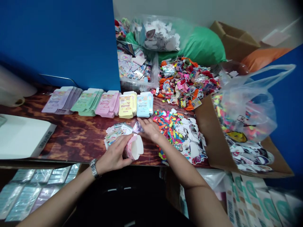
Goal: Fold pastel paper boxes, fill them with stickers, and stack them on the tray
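My left hand [115,155], with a metal watch on the wrist, is wrapped round a pink carton [134,147] whose open end faces right and toward me. Just beyond the carton, my right hand [149,128] has its fingers on a small shiny purple packet [137,127]. A pile of printed stickers [115,133] lies behind my left hand. Flat cartons stand in a row at the back of the table: purple [59,100], green [87,101], pink [107,103], yellow [127,104] and blue [144,104].
Colourful small pieces [169,126] and white-backed stickers [193,138] lie to the right, beside a cardboard box [205,129]. Mixed trinkets [184,82] are heaped behind them. A white box [23,137] sits at the left.
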`<act>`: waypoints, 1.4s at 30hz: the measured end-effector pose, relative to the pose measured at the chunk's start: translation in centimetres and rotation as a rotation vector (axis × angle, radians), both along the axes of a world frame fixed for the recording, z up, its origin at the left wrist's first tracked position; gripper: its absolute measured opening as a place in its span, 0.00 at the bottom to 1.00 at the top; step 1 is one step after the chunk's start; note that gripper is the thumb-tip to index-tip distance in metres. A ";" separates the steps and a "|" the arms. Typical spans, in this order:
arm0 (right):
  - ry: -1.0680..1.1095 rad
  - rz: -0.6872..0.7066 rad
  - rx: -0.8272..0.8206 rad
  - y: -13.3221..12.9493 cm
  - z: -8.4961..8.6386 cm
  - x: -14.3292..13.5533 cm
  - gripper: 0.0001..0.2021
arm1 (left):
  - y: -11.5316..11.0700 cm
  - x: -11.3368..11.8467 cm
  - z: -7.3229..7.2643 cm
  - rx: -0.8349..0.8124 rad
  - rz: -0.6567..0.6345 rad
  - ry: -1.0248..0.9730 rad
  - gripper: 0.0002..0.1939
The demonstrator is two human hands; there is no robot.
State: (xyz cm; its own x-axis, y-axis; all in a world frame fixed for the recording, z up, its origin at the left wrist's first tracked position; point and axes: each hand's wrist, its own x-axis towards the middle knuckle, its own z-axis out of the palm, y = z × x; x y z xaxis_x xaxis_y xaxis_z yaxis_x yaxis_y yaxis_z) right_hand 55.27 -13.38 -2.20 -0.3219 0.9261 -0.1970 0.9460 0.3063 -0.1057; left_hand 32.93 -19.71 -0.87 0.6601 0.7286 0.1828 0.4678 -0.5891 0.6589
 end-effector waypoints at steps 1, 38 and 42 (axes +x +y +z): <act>0.003 0.005 -0.002 0.2 0.0 0.1 0.40 | 0.0 -0.2 -0.1 -0.014 0.020 -0.008 0.41; 0.749 0.007 0.570 -7.3 2.7 -0.8 0.12 | 2.1 2.0 -0.9 0.161 0.415 -0.077 0.30; 0.704 -0.239 0.549 -5.5 3.1 5.3 0.13 | 2.1 2.2 -1.2 0.154 0.398 -0.057 0.33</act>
State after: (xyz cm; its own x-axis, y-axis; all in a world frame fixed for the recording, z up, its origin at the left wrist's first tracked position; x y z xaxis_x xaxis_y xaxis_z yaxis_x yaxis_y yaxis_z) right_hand 60.60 -18.90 0.88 0.0109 0.8887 0.4584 0.7631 0.2889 -0.5781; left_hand 35.12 -17.57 -2.08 0.3189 0.8856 0.3376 0.6439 -0.4638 0.6085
